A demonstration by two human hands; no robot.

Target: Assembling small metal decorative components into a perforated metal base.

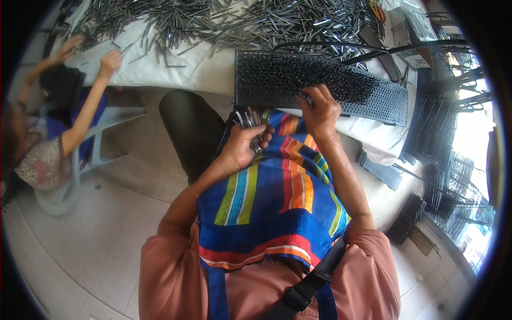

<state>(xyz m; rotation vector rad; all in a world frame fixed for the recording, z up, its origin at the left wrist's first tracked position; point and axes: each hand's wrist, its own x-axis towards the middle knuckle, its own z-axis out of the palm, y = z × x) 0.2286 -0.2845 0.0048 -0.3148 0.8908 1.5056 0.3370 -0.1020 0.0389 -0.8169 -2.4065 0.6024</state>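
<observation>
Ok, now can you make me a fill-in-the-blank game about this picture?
1. Thin strips are bunched in the ____ grip.
2. The right grip is by a dark panel dotted with many small round ____.
3. Besides its bright stripes, the apron is mostly dark ____.
4. A big pile of strips lies on a ____ sheet.

Missing words: left; holes; blue; white

Left hand (244,143) curled, right hand (323,113) farther forward, fingertips (303,101) pinched, forearms (344,173) bare
</observation>
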